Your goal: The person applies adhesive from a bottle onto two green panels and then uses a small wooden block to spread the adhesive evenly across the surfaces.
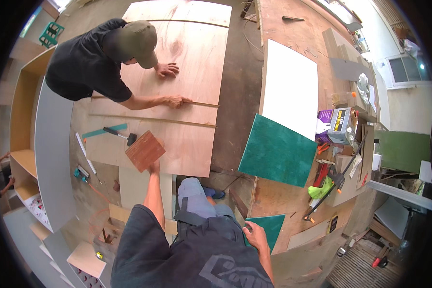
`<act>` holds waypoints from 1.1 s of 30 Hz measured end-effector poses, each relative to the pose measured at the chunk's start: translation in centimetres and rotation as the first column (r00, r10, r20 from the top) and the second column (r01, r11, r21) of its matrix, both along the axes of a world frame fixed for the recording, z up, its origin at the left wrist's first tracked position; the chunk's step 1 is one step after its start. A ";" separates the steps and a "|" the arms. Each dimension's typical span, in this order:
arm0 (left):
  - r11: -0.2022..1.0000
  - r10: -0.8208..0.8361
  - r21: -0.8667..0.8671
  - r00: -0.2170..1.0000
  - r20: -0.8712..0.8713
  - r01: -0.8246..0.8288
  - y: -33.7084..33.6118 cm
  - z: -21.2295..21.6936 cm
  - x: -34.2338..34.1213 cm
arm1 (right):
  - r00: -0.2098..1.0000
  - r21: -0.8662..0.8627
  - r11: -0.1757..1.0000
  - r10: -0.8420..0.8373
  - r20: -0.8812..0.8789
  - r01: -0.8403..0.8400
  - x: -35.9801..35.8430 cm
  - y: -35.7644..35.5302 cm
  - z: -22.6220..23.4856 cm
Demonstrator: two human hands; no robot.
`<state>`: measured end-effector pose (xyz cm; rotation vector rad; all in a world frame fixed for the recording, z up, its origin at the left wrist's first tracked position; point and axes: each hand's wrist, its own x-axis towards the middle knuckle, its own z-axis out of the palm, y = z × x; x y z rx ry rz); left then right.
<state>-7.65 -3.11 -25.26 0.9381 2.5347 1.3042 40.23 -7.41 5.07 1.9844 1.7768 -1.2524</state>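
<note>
My left hand (154, 166) holds a small reddish-brown wooden board (145, 151) above a large plywood sheet (189, 153). Most of its fingers are hidden behind the board. A mallet (120, 135) with a black head lies just left of the board, beside a teal strip (104, 131). Near my right hip, my right hand (257, 236) has its fingers curled at the edge of a small green panel (272, 229). Across the sheet, a co-worker (96, 62) in a cap and dark shirt presses one hand flat and holds a thin wooden strip (202, 104) with the other.
On the right, a workbench (293, 33) carries a white panel (290, 86), a larger green panel (278, 151), a metal can (341, 126) and a long bar clamp (338, 181). A grey cabinet (57, 153) stands at the left. An orange cord (98, 192) runs across the floor.
</note>
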 end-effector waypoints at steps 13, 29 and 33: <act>0.988 0.151 0.017 0.978 0.143 -0.155 -1.1 -6.4 3.4 | 0.996 -0.117 0.990 -0.084 0.001 0.083 -2.0 2.2 -1.4; 0.188 -0.554 -0.573 0.568 0.608 0.797 -9.8 -11.4 7.4 | 0.951 -0.060 0.951 -0.305 -0.050 0.302 -1.7 -2.3 -4.7; 0.241 -0.362 -0.451 0.511 0.780 0.859 -5.8 -8.5 6.5 | 0.829 -0.048 0.837 -0.547 -0.119 0.545 -1.7 -6.8 -6.6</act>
